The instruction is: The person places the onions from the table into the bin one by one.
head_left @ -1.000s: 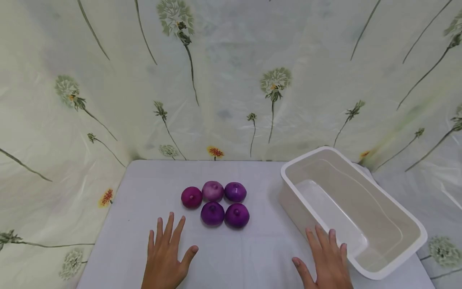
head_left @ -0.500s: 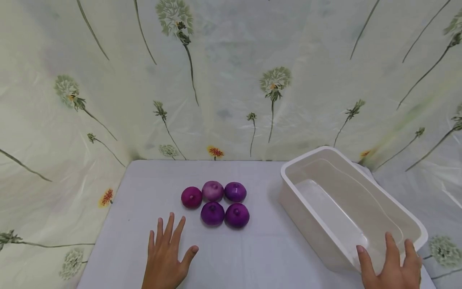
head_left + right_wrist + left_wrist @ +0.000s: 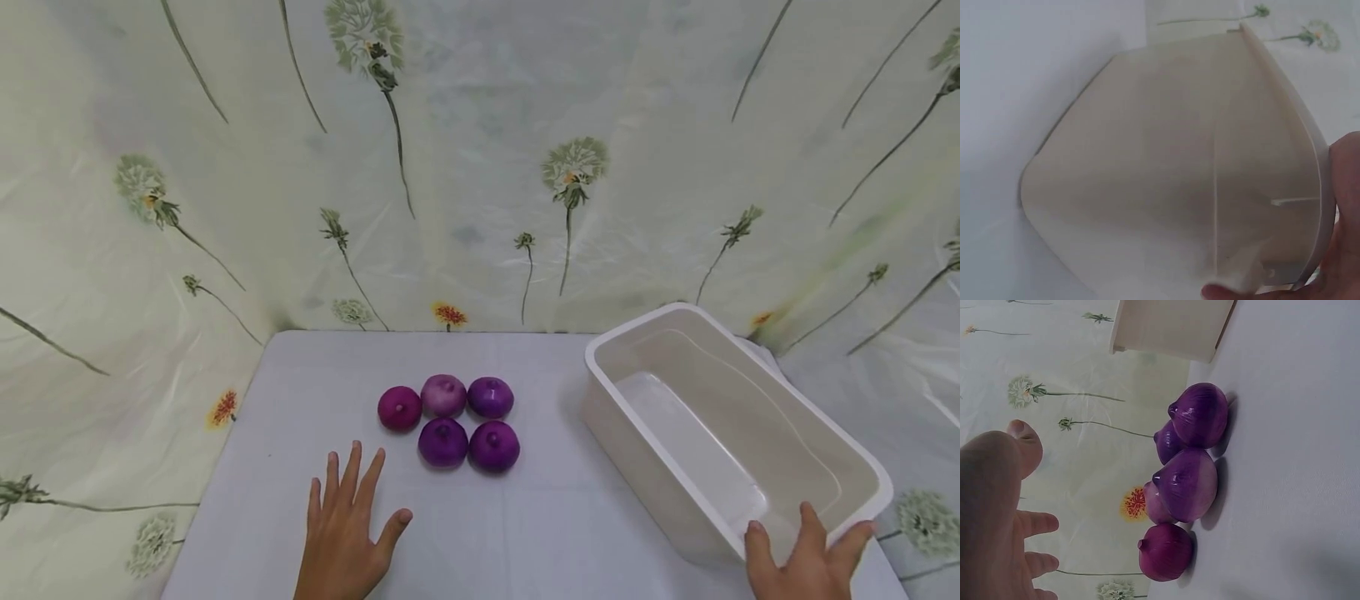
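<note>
Grips the bin (image 3: 637,467) by its near end with the right hand (image 3: 802,562), curling round the edge. Spreads the left hand (image 3: 345,533) with fingers apart, near five onions (image 3: 443,442) ahead and to its right. Calls for a firm, even hold to avoid tipping or skidding.

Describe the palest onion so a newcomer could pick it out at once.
In the head view, find the off-white bin on the table, then look left to the cluster of five onions. Take the middle of the back row of three. That pale onion is pinkish-mauve, while its neighbours are darker purple or magenta.
</note>
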Demonstrator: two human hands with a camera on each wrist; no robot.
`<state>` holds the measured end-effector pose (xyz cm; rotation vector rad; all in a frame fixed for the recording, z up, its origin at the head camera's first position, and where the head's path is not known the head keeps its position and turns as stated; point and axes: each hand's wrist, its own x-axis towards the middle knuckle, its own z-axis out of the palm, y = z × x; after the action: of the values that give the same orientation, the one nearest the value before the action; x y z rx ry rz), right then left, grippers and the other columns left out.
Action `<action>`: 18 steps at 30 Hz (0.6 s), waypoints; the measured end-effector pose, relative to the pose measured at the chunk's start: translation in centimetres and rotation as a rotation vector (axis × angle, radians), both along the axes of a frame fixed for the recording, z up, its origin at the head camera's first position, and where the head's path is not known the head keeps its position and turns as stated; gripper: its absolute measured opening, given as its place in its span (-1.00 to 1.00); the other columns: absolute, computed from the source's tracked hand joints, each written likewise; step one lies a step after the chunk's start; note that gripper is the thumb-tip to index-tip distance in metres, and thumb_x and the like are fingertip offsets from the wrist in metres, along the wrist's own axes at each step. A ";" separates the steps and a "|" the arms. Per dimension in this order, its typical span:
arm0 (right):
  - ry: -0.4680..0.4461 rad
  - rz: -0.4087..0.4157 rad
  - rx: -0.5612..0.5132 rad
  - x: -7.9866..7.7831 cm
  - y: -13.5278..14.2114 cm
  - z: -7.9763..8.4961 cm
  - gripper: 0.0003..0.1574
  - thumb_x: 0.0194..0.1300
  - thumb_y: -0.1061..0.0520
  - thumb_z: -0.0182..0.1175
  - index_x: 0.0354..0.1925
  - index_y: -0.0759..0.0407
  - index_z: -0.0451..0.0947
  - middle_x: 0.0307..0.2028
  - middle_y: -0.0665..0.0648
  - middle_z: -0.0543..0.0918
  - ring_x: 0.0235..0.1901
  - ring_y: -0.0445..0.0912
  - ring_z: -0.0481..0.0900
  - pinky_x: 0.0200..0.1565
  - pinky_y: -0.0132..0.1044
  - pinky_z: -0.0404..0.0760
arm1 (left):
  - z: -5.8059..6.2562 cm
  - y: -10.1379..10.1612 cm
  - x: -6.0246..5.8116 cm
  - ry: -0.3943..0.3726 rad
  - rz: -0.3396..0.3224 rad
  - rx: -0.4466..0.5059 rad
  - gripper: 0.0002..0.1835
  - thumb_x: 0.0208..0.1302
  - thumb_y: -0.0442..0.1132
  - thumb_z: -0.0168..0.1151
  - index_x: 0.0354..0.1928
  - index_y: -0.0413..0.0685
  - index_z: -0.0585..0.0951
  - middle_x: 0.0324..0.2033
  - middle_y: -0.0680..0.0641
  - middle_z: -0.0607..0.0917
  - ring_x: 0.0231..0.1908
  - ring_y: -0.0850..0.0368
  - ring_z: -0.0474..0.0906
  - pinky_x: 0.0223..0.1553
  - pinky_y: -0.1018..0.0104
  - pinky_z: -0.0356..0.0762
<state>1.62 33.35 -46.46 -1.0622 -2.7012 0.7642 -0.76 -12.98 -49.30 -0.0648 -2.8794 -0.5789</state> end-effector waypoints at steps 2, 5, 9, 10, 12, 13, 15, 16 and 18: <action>-0.051 -0.002 -0.031 -0.1 0.4 0.0 -0.09 0.19 0.02 -0.02 0.40 0.33 -0.08 0.37 0.28 -0.65 0.29 0.50 -0.08 0.07 0.37 0.23 | 0.0 0.1 0.0 0.004 -0.004 0.005 -0.19 0.14 0.33 0.06 0.41 0.32 0.11 0.44 -0.03 0.07 0.41 -0.26 -0.10 0.35 -0.21 -0.23; -0.091 -0.010 -0.069 0.0 0.7 0.0 -0.10 0.18 0.08 -0.08 0.41 0.30 -0.11 0.37 0.18 -0.69 0.35 0.41 -0.17 0.18 0.31 0.16 | -0.1 0.1 -0.1 0.012 -0.008 0.005 -0.19 0.14 0.33 0.07 0.41 0.31 0.12 0.44 -0.02 0.08 0.41 -0.26 -0.09 0.32 -0.23 -0.17; -0.065 -0.025 -0.090 0.3 0.7 0.0 -0.13 0.17 0.11 -0.08 0.41 0.28 -0.08 0.38 0.12 -0.66 0.39 0.30 -0.33 0.30 0.23 0.03 | -0.2 0.1 -0.1 0.027 -0.013 0.001 -0.19 0.13 0.33 0.07 0.41 0.29 0.13 0.43 -0.02 0.09 0.41 -0.26 -0.08 0.32 -0.23 -0.16; -0.051 -0.029 -0.091 0.3 0.7 0.0 -0.14 0.17 0.11 -0.08 0.40 0.29 -0.06 0.39 0.11 -0.65 0.39 0.28 -0.34 0.31 0.21 0.01 | -0.2 0.1 -0.2 0.029 -0.014 -0.001 -0.19 0.13 0.33 0.07 0.41 0.30 0.13 0.43 -0.01 0.10 0.41 -0.25 -0.08 0.32 -0.23 -0.15; -0.022 -0.035 -0.093 0.4 0.6 -0.1 -0.16 0.16 0.13 -0.09 0.39 0.30 -0.02 0.40 0.11 -0.63 0.40 0.27 -0.34 0.33 0.18 -0.02 | -0.2 0.1 -0.2 0.035 -0.016 -0.004 -0.18 0.13 0.33 0.08 0.41 0.30 0.13 0.43 -0.02 0.11 0.41 -0.25 -0.07 0.31 -0.23 -0.12; -0.010 -0.034 -0.090 0.5 0.6 -0.1 -0.17 0.16 0.14 -0.10 0.39 0.31 -0.01 0.41 0.11 -0.62 0.40 0.26 -0.34 0.34 0.17 -0.02 | -0.2 0.1 -0.2 0.039 -0.017 -0.006 -0.18 0.13 0.33 0.08 0.41 0.31 0.13 0.43 -0.03 0.11 0.41 -0.25 -0.06 0.29 -0.24 -0.09; 0.009 -0.030 -0.089 0.5 0.5 -0.2 -0.18 0.16 0.15 -0.11 0.38 0.32 0.01 0.41 0.11 -0.61 0.41 0.23 -0.36 0.34 0.16 -0.03 | -0.2 0.1 -0.2 0.036 -0.019 -0.005 -0.18 0.13 0.33 0.08 0.41 0.32 0.12 0.43 -0.03 0.11 0.41 -0.24 -0.07 0.30 -0.23 -0.10; 0.015 -0.030 -0.089 0.5 0.5 -0.2 -0.19 0.16 0.16 -0.12 0.38 0.32 0.02 0.41 0.11 -0.61 0.41 0.23 -0.36 0.34 0.16 -0.03 | -0.3 0.1 -0.3 0.038 -0.019 -0.009 -0.18 0.13 0.33 0.08 0.41 0.32 0.12 0.43 -0.04 0.11 0.41 -0.24 -0.07 0.29 -0.23 -0.08; 0.014 -0.026 -0.089 0.6 0.4 -0.1 -0.19 0.16 0.16 -0.13 0.38 0.31 0.01 0.40 0.10 -0.62 0.40 0.25 -0.33 0.33 0.18 0.00 | -0.3 0.2 -0.3 0.038 -0.020 -0.011 -0.19 0.13 0.33 0.08 0.40 0.30 0.13 0.43 -0.05 0.11 0.41 -0.23 -0.08 0.31 -0.22 -0.11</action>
<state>2.19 33.74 -46.60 -1.1048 -2.6591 0.8906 -1.07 -12.81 -49.58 -0.1052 -2.8487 -0.5589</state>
